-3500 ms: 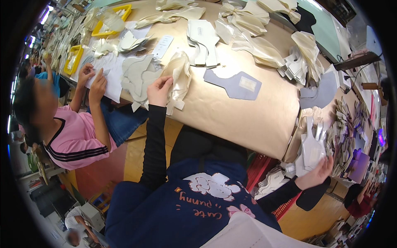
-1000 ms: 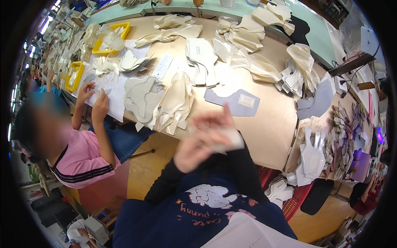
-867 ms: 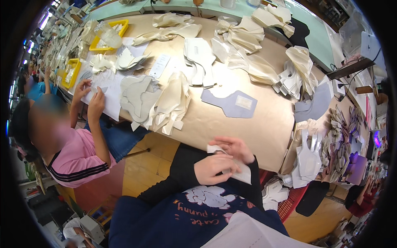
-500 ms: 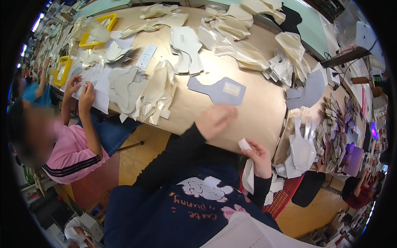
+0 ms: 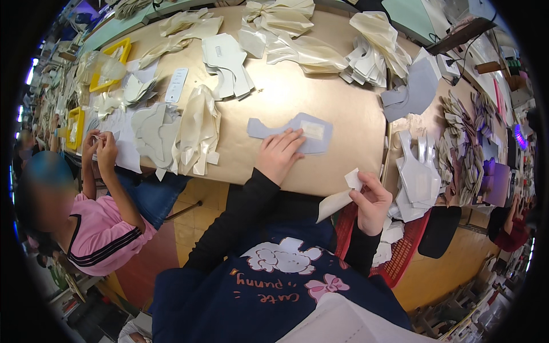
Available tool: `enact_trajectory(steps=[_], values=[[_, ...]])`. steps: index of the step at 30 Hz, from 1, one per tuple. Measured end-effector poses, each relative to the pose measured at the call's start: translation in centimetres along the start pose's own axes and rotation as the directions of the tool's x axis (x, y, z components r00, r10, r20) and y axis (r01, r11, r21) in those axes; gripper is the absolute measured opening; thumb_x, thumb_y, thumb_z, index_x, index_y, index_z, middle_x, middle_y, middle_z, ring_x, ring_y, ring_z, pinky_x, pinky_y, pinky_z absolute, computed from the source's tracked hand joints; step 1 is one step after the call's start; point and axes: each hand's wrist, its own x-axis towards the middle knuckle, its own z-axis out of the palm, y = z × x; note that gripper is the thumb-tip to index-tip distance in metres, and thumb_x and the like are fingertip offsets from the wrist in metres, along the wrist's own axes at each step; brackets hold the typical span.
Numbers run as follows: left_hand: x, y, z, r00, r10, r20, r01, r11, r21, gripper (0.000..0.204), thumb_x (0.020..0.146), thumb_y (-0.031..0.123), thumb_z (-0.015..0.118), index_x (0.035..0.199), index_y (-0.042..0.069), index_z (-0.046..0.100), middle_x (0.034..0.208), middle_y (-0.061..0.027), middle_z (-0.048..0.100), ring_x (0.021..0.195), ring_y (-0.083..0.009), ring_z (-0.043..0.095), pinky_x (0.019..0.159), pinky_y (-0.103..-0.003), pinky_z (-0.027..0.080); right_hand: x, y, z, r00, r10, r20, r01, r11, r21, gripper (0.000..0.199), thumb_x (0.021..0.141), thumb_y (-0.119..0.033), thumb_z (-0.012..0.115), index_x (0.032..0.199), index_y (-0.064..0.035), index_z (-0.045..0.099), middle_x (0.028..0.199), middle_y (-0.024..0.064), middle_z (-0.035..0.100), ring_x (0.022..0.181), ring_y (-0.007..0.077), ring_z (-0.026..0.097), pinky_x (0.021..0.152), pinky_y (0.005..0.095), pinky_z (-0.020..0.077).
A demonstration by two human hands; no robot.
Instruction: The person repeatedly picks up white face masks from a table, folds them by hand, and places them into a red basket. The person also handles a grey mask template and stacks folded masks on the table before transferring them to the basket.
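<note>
A grey-blue cut piece (image 5: 313, 150) with a narrow curved arm lies on the table in front of me. On its wide end is a pale rectangular patch (image 5: 313, 130). My left hand (image 5: 280, 153) rests flat on the piece, fingers stretched out, just left of the patch. Over the table's near edge, my right hand (image 5: 372, 203) pinches a white paper strip (image 5: 334, 204) between thumb and forefinger. The strip is bent, with a small square end (image 5: 353, 179) standing up and the rest hanging down to the left.
Glossy cream pieces (image 5: 197, 128) and grey cut pieces (image 5: 153, 132) lie left. White cut pieces (image 5: 227, 66) sit at the back, others (image 5: 417, 177) to the right. A red basket (image 5: 409, 251) holds white scraps below. A co-worker in a pink top (image 5: 111, 228) sits at left.
My left hand has come down flat onto the grey-blue piece. My right hand has risen slightly to the right, carrying the paper strip, now more in sight. The whole view has shifted.
</note>
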Motion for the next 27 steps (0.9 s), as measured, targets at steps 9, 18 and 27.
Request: enact_trajectory(steps=[9,18,27], values=[[4.9,-0.8,-3.9,0.833,-0.452,-0.32,0.232,0.809,-0.539,0.017,0.102,0.008,0.056,0.11,0.0,0.068,0.107,-0.0143,0.075,0.1,-0.0296,0.073,0.092,-0.035,0.055,-0.9,-0.7,-0.3,0.972,-0.153,-0.177,0.183,0.969,0.167,0.034,0.101,-0.016,0.054,0.124,0.008,0.064,0.104,0.024,0.07,0.078,0.0246,0.066,0.072,0.0337,0.0528],[-3.7,5.0,-3.2,0.953,0.302,-0.013,-0.298,0.933,-0.2,0.036,0.086,0.015,0.076,0.119,0.004,0.068,0.124,-0.0094,0.069,0.118,-0.0211,0.066,0.103,-0.043,0.05,-0.1,-3.2,-3.2,0.977,-0.182,-0.111,0.212,0.773,0.598,0.03,0.109,-0.018,0.043,0.126,0.0033,0.055,0.089,0.0065,0.047,0.076,0.0149,0.047,0.071,0.0282,0.0414],[-6.9,0.7,-4.0,0.999,0.035,0.007,-0.034,0.996,-0.087,0.033,0.084,0.019,0.076,0.115,0.013,0.072,0.128,-0.0049,0.066,0.12,-0.0256,0.061,0.105,-0.048,0.043,0.5,-3.0,-1.0,0.973,0.182,0.145,-0.231,0.836,0.497,0.016,0.099,-0.015,0.063,0.103,-0.0001,0.06,0.073,0.0086,0.063,0.068,0.0171,0.059,0.067,0.0269,0.0468]])
